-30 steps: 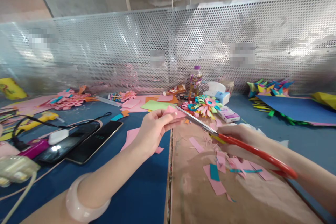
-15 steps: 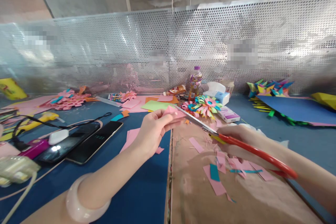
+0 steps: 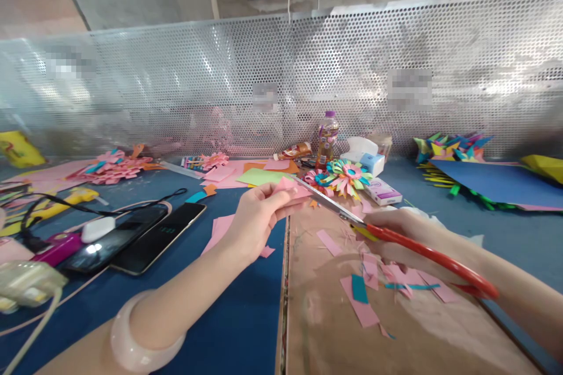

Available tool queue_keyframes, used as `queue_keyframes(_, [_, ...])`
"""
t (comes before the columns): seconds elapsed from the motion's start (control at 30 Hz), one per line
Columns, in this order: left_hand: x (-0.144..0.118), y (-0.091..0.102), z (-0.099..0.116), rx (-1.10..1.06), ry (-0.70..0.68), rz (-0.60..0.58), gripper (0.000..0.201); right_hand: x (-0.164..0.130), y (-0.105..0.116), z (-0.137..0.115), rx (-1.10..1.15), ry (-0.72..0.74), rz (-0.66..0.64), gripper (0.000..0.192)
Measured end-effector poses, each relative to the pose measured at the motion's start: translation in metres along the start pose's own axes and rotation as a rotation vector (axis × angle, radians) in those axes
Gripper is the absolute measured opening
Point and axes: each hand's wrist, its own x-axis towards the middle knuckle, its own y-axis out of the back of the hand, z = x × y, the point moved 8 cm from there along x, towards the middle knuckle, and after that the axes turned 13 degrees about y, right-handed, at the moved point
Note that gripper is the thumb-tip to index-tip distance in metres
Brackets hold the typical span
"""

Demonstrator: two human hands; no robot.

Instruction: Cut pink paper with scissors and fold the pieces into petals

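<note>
The left hand [image 3: 257, 220] is held up, arm stretched forward, thumb and fingers [image 3: 281, 198] pinched together at the tips. The right hand [image 3: 398, 240] sits lower and to the right, fingers curled shut, wrist turned inward toward the left fingertips.

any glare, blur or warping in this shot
Head view: glare streaks the perforated metal screen; its top edge bows from wide-angle warping; right hand and red scissors look slightly soft; left hand with the pink paper is sharper.

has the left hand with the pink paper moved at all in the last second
No. The left hand holds the pink paper in the same spot, just left of the brown board's edge.
</note>
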Motion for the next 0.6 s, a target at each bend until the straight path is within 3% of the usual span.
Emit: queue_keyframes(0.6, [0.0006, 0.0005, -0.0002, 0.003, -0.001, 0.009, 0.009, 0.0006, 0.0014, -0.0002, -0.089, 0.015, 0.009, 0.007])
